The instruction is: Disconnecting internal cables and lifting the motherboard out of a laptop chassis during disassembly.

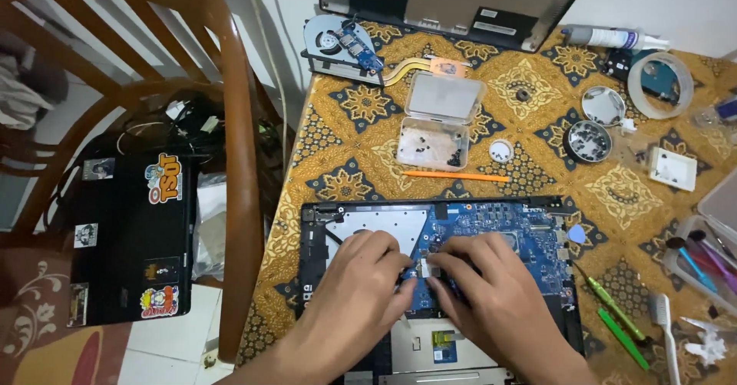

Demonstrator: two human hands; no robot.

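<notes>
An opened laptop base (pixel 322 224) lies on the patterned table, its blue motherboard (pixel 507 228) exposed. My left hand (pixel 353 285) and my right hand (pixel 491 285) rest over the middle of the board, fingertips meeting at a small silvery part (pixel 424 263) between them. Whether either hand pinches that part or only presses on it is unclear. The lower part of the board is hidden under my hands.
Beyond the laptop lie an orange pry stick (pixel 457 176), a clear plastic box of screws (pixel 434 143), a fan with copper heat pipe (pixel 361 47) and a detached bottom cover (pixel 453 1). Round tins of screws (pixel 587 141), green screwdrivers (pixel 614 316) and a brush sit at right. A wooden chair (pixel 238 162) holds a black laptop (pixel 127 235) at left.
</notes>
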